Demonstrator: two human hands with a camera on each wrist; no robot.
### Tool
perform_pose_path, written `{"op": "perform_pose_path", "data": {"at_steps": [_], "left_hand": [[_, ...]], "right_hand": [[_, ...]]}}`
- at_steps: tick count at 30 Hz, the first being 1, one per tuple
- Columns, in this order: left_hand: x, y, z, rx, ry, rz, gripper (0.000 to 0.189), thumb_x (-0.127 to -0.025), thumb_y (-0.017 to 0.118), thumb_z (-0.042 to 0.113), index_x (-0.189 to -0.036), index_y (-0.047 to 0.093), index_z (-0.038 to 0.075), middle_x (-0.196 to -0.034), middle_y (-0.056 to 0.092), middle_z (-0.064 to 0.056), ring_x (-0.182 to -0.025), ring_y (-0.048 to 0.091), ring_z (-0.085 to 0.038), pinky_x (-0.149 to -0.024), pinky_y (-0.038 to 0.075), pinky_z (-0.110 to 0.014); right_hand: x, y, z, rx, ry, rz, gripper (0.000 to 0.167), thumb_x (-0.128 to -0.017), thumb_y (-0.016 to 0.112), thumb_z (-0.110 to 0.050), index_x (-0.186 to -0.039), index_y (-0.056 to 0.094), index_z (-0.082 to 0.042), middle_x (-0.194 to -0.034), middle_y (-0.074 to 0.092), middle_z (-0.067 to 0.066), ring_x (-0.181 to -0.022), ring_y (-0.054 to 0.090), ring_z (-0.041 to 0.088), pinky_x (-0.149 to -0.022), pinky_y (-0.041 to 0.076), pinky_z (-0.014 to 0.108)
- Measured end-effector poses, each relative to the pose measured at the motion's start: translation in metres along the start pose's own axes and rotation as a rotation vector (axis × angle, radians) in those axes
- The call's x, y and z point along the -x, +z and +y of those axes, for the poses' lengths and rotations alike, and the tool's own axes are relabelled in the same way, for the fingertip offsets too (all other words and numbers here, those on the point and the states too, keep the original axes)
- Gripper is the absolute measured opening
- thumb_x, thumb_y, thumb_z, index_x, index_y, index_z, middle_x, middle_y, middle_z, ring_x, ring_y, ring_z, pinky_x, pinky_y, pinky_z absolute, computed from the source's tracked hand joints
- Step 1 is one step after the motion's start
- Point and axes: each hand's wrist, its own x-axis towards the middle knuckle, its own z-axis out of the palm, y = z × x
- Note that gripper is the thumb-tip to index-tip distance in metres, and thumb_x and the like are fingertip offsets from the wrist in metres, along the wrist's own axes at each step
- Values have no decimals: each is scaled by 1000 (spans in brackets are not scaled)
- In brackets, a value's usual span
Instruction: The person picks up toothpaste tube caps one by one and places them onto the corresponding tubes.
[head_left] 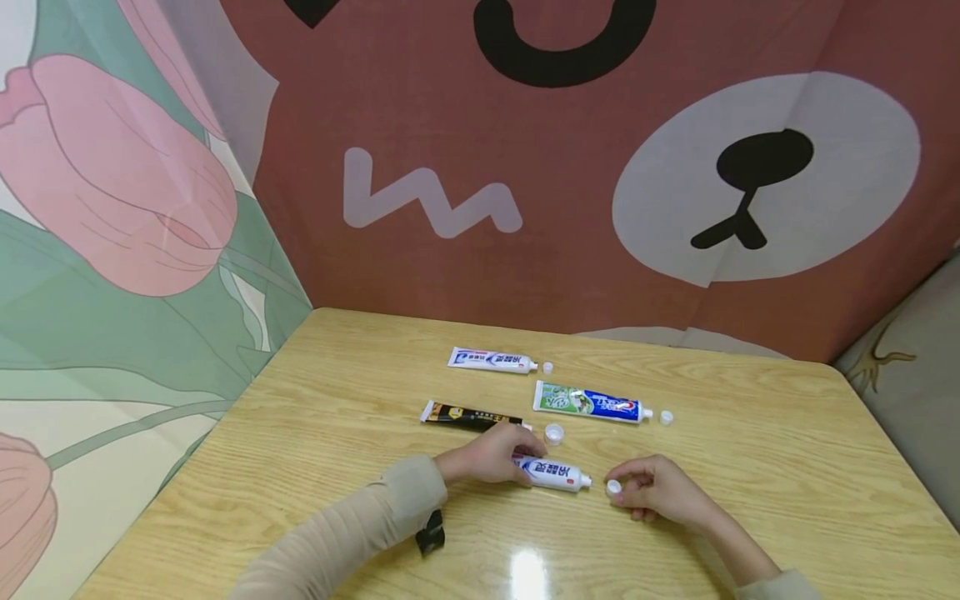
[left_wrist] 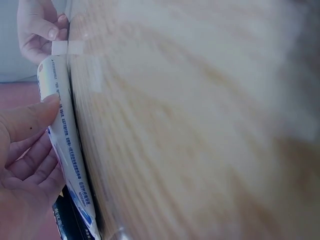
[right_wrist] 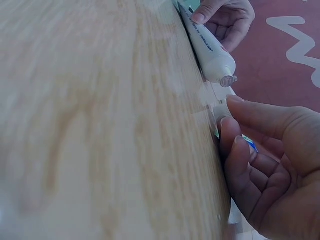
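Note:
My left hand (head_left: 491, 454) holds a white toothpaste tube (head_left: 555, 473) with blue lettering, thumb on one side and fingers on the other. The tube lies at the table surface, its uncapped nozzle pointing right. In the left wrist view the thumb sits on the tube (left_wrist: 64, 120). Just past the nozzle, my right hand (head_left: 663, 490) pinches a small white cap (head_left: 613, 487) between thumb and fingertips. The right wrist view shows that cap (right_wrist: 222, 111) partly hidden by the fingers, a short gap from the nozzle.
Behind the hands lie a black toothpaste tube (head_left: 468, 417), a green-and-blue one (head_left: 588, 402) and another white one (head_left: 491, 360). By their nozzles lie white caps (head_left: 554, 434). A small black object (head_left: 431, 533) shows beside the left sleeve. Printed cloth (head_left: 570, 250) stands behind the wooden table (head_left: 337, 375).

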Motion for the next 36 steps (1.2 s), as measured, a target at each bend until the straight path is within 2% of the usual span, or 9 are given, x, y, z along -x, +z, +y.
{"op": "perform_pose_path", "data": {"at_steps": [6,13,18,24,29,36], "left_hand": [[1,0,1,-40,22,-19,35,-70,77,9,-104,67,3,-98,66,-2,-88,57,-2,-80,42,-11],[1,0,4,-72,68,-24,30,-72,76,8,-101,68,3,-96,66,-2,-87,57,-2,-78,42,-11],[1,-1,4,-54,71,-23,28,-72,76,7,-98,69,4,-93,66,-1,-83,56,-1,-75,42,-11],[1,-1,4,-8,39,-20,26,-71,77,5,-95,69,5,-88,65,2,-77,54,2,-71,43,-11],[1,-1,4,31,28,-15,25,-71,76,4,-95,69,4,-88,65,2,-78,55,2,-72,44,-11],[1,-1,2,111,-3,14,24,-71,75,1,-95,69,3,-88,66,1,-80,57,1,-74,45,-13]], "right_hand": [[0,1,0,-10,3,7,34,-81,67,-9,-109,59,11,-68,61,11,-49,54,10,-41,46,24],[0,1,-2,-7,32,8,35,-81,68,-12,-109,60,9,-68,61,7,-51,55,10,-43,48,25],[0,1,-2,-14,24,7,34,-82,67,-10,-108,60,10,-68,61,9,-51,55,11,-44,48,25],[1,0,0,-23,4,14,32,-83,66,-8,-108,59,11,-70,61,12,-52,56,12,-44,48,27],[3,0,-2,-29,-9,27,31,-83,65,-8,-105,59,12,-72,60,11,-54,56,13,-45,48,26],[4,1,-4,-6,9,86,30,-82,67,-12,-101,60,10,-80,63,10,-63,59,16,-50,49,28]]}}
